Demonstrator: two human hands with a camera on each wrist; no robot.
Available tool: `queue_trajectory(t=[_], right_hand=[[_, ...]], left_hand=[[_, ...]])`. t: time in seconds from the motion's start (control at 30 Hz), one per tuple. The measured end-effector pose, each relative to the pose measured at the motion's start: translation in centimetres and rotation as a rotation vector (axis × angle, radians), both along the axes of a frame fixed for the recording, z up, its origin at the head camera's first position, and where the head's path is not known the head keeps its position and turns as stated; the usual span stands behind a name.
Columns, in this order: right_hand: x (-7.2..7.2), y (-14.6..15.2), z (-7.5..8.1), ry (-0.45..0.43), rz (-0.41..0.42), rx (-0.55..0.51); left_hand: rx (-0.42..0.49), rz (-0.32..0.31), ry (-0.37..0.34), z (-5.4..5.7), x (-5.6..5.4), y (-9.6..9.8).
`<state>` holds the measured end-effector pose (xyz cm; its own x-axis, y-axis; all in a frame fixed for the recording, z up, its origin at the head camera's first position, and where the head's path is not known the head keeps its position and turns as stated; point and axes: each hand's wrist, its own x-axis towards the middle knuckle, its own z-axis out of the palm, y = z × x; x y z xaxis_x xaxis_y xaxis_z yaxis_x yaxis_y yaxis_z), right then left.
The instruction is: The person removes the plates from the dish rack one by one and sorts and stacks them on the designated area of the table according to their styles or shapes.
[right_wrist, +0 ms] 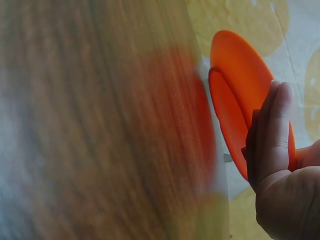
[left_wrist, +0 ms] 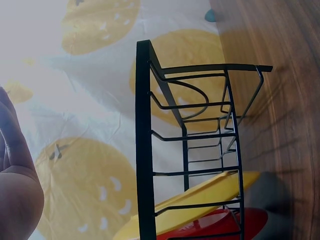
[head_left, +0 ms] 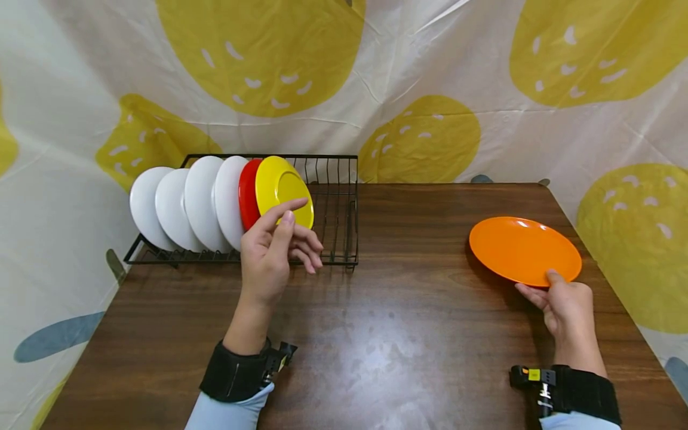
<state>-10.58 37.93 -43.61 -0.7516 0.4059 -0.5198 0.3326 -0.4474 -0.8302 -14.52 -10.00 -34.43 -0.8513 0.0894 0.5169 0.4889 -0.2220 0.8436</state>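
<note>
An orange plate (head_left: 524,249) is pinched at its near edge by my right hand (head_left: 570,304), thumb on top and fingers beneath. In the right wrist view the orange plate (right_wrist: 242,75) shows its underside, raised off the wooden surface. My left hand (head_left: 271,254) hovers before the black wire dish rack (head_left: 335,261), fingers relaxed and holding nothing. Just behind that hand a yellow plate (head_left: 285,179) stands on edge in the rack, leaning against a red plate (head_left: 249,194). Several white plates (head_left: 201,203) stand to the left of the red one.
The rack sits at the back left of a brown wooden table (head_left: 408,298). A white cloth with yellow lemon prints (head_left: 419,137) hangs behind and at both sides. Bare wire slots (head_left: 334,203) show to the right of the yellow plate.
</note>
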Motion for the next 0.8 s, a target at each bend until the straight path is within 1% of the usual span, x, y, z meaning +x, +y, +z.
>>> queue_trajectory(t=[0.17,0.33,0.63,0.8], right_hand=[[0.11,-0.09,-0.13,0.036,0.017,-0.022],[0.19,-0.21,-0.21,0.068,0.057,-0.028],[0.25,-0.29,0.02,0.025,0.118,-0.016],[0.38,-0.14,0.32,0.02,0.16,0.001]], left_hand=[[-0.007,0.006,-0.006,0.06,0.02,-0.15],[-0.006,0.002,-0.002,0.12,-0.04,-0.18],[-0.004,-0.002,0.007,0.06,-0.13,-0.19],[0.002,-0.002,0.015,0.09,-0.23,-0.22]])
